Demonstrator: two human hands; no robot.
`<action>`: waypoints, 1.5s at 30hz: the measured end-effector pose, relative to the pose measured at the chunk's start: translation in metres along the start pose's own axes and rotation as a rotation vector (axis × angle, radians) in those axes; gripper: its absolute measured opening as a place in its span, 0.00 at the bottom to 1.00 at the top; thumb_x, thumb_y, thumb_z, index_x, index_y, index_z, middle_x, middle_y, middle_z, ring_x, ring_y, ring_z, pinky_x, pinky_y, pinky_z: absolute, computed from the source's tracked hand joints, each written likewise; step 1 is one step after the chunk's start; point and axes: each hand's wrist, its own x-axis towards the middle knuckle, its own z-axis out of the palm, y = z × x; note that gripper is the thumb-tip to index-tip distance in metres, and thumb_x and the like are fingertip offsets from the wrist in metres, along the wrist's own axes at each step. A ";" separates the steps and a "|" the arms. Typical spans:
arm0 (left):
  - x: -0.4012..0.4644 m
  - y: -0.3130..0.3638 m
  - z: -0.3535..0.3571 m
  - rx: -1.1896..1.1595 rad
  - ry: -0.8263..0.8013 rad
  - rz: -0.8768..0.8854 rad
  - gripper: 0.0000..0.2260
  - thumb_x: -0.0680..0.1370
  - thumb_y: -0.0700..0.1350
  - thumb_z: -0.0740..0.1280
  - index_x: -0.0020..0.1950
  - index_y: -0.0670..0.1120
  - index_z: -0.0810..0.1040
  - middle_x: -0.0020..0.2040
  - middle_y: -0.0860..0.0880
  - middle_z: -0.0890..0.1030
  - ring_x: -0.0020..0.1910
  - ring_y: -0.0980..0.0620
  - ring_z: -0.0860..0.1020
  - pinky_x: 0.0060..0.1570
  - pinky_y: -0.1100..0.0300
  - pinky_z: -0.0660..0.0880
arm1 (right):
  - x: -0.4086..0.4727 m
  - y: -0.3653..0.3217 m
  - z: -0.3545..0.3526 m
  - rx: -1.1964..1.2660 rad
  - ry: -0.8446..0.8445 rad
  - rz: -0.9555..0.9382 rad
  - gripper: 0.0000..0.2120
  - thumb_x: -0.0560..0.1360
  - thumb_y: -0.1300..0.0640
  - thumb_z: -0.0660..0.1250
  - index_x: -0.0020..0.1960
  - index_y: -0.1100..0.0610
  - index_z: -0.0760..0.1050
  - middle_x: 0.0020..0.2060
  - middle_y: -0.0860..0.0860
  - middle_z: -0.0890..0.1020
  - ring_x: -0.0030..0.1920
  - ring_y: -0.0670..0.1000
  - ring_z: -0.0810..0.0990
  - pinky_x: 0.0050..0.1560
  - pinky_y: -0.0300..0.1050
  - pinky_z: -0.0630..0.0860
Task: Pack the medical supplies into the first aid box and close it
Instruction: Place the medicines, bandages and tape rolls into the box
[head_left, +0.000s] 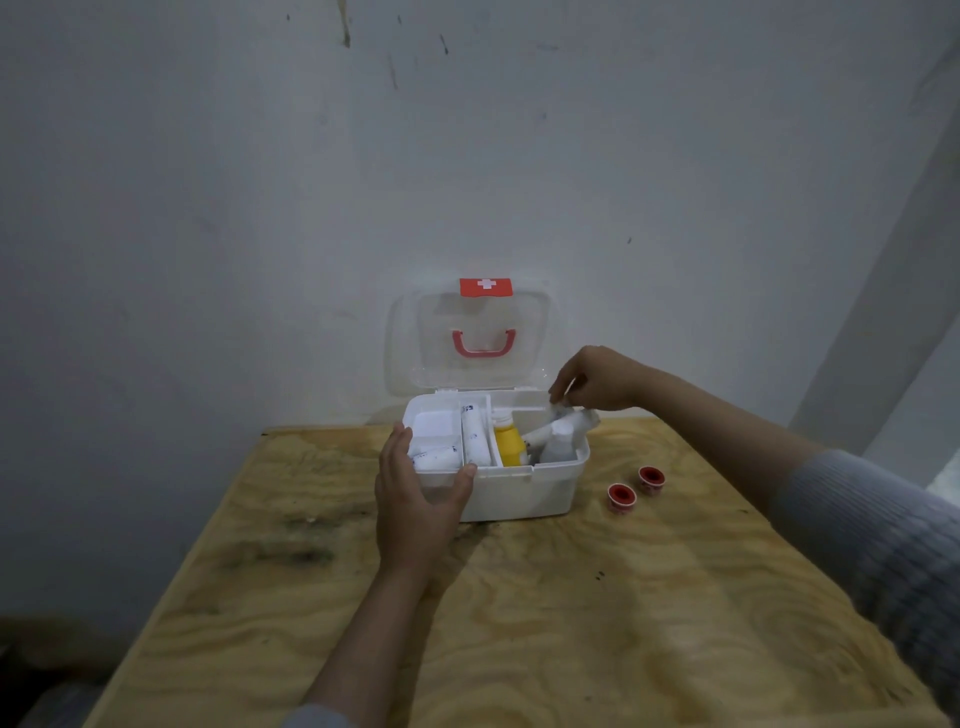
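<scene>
The white first aid box (524, 493) stands open on the plywood table, its clear lid (415, 332) with a red handle upright against the wall. Inside lie white bandage rolls (475, 434), a yellow bottle (509, 444) and a white bottle (558, 444). My left hand (415, 499) grips the box's front left corner, thumb on the rim. My right hand (597, 382) hovers over the right compartment, fingers pinched on a white wrapped item (579, 418) that rests tilted among the contents. Two red tape rolls (622, 496) (651, 478) sit on the table right of the box.
The plywood table (519, 623) runs up to a grey wall (311, 182) right behind the box. A pale beam (883, 291) slants down the right side. The table's left edge drops to a dark floor.
</scene>
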 end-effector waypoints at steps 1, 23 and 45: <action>0.000 0.000 0.000 -0.001 0.002 0.002 0.37 0.69 0.63 0.68 0.72 0.55 0.58 0.74 0.53 0.63 0.70 0.51 0.64 0.61 0.45 0.74 | -0.003 0.002 -0.002 0.037 0.018 0.005 0.08 0.71 0.62 0.68 0.48 0.55 0.83 0.49 0.51 0.85 0.43 0.46 0.79 0.49 0.40 0.75; -0.001 0.000 0.000 0.023 0.000 -0.007 0.36 0.70 0.59 0.71 0.73 0.54 0.58 0.74 0.52 0.62 0.70 0.49 0.65 0.61 0.45 0.74 | -0.014 -0.003 0.009 0.113 0.224 0.042 0.14 0.64 0.60 0.77 0.48 0.62 0.80 0.45 0.57 0.83 0.41 0.51 0.79 0.43 0.42 0.78; -0.001 0.004 -0.001 0.044 -0.006 -0.008 0.36 0.70 0.58 0.71 0.73 0.52 0.59 0.74 0.51 0.63 0.70 0.48 0.65 0.59 0.49 0.75 | -0.009 -0.062 0.022 -0.019 0.039 -0.118 0.15 0.72 0.58 0.70 0.58 0.58 0.79 0.55 0.53 0.83 0.46 0.46 0.78 0.47 0.36 0.71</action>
